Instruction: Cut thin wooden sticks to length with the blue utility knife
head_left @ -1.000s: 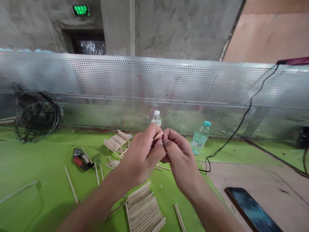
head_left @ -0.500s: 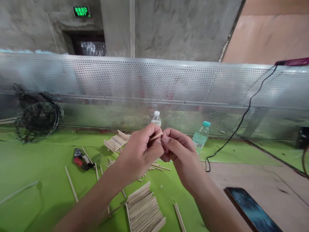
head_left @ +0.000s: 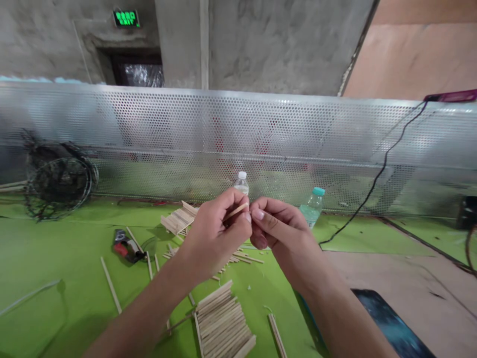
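Observation:
My left hand is closed in a pinch on a thin wooden stick, held up above the green surface. Close against it, my right hand has its thumb and forefinger pressed together near the stick's end. What lies between those right fingertips is too small to make out. Below both hands rests a small panel of wooden sticks laid side by side. Another stick panel, with raised edges, sits behind my left wrist. Loose sticks are scattered beneath the hands, partly hidden by them.
A grey and red tool lies on the left among single sticks. Two bottles, one white-capped and one teal-capped, stand behind the hands. At lower right is a phone. A perforated metal barrier runs across the back.
My right hand has shifted slightly right, and its fingertips have drawn a little away from the stick's end. The left hand still grips the stick, moved slightly left.

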A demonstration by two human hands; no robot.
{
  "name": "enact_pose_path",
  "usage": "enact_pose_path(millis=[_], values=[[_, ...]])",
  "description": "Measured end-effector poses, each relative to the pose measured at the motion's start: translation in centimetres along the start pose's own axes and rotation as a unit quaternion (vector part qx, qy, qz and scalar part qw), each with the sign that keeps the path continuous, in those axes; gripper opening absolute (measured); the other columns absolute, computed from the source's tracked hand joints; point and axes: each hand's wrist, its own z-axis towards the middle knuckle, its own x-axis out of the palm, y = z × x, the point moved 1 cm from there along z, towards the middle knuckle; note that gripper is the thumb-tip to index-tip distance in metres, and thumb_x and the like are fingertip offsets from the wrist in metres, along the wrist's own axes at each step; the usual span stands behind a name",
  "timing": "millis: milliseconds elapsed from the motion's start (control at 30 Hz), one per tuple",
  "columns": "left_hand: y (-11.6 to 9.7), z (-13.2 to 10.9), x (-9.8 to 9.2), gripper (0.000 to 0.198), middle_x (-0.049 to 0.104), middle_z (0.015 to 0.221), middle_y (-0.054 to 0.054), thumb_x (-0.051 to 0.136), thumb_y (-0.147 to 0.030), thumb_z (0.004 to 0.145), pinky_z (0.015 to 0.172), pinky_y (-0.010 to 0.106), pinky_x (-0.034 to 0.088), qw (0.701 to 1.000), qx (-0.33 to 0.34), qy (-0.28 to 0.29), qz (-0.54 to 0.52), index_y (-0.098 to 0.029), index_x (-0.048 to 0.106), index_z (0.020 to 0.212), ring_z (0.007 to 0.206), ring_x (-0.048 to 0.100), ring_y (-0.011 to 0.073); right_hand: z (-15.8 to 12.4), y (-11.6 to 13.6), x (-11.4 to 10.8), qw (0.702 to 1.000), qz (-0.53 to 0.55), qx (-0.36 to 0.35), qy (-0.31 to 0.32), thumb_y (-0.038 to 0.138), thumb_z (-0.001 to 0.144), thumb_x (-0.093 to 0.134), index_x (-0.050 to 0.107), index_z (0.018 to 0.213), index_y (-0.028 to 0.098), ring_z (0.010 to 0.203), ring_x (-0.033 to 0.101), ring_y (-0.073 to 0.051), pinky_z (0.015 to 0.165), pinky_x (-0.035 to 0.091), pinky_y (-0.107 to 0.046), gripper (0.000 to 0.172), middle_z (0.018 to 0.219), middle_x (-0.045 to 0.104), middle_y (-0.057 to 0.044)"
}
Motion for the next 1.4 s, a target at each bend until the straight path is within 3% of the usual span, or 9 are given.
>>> enact_pose_path(millis=[400, 967, 1233, 1400], values=[[-0.29, -0.18, -0.24, 0.006, 0.04, 0.065, -0.006, 0.055, -0.024, 0.096, 0.047, 0.025, 0.03, 0.999, 0.028, 0.016, 0.005, -0.023, 0.053, 0.09, 0.053, 0.034, 0.0085, -0.13, 0.05, 0.14, 1.0, -0.011, -0.006, -0.026, 0.037, 0.09, 0.074, 0.067, 0.076, 0.021, 0.052, 0.04, -0.01, 0.053, 0.031, -0.027, 0.021, 0.055, 0.051, 0.004], [0.18, 0.26, -0.46, 0.008, 0.05, 0.068, -0.007, 0.057, -0.016, 0.091, 0.05, 0.019, 0.031, 0.977, 0.133, -0.018, 0.165, -0.021, 0.051, 0.087, 0.056, 0.039, 0.0055, -0.32, -0.11, 0.49, 0.997, -0.036, -0.027, -0.069, 0.032, 0.086, 0.076, 0.067, 0.072, 0.02, 0.051, 0.04, -0.009, 0.049, 0.029, -0.025, 0.021, 0.055, 0.051, 0.004], [0.57, 0.29, -0.32, 0.013, 0.044, 0.066, -0.009, 0.058, -0.015, 0.088, 0.05, 0.018, 0.029, 0.947, 0.21, -0.051, 0.236, -0.021, 0.047, 0.083, 0.054, 0.035, 0.0045, -0.25, -0.05, 0.65, 0.995, -0.065, -0.016, -0.078, 0.034, 0.085, 0.076, 0.065, 0.071, 0.02, 0.051, 0.04, -0.008, 0.047, 0.028, -0.025, 0.022, 0.056, 0.051, 0.004], [0.4, 0.37, -0.16, 0.015, 0.038, 0.062, -0.009, 0.056, -0.018, 0.089, 0.047, 0.018, 0.028, 0.952, 0.207, -0.048, 0.219, -0.021, 0.044, 0.081, 0.053, 0.033, 0.0046, -0.31, 0.08, 0.83, 0.996, -0.061, -0.012, -0.066, 0.034, 0.085, 0.074, 0.064, 0.071, 0.02, 0.051, 0.039, -0.008, 0.047, 0.028, -0.025, 0.023, 0.057, 0.05, 0.004]])
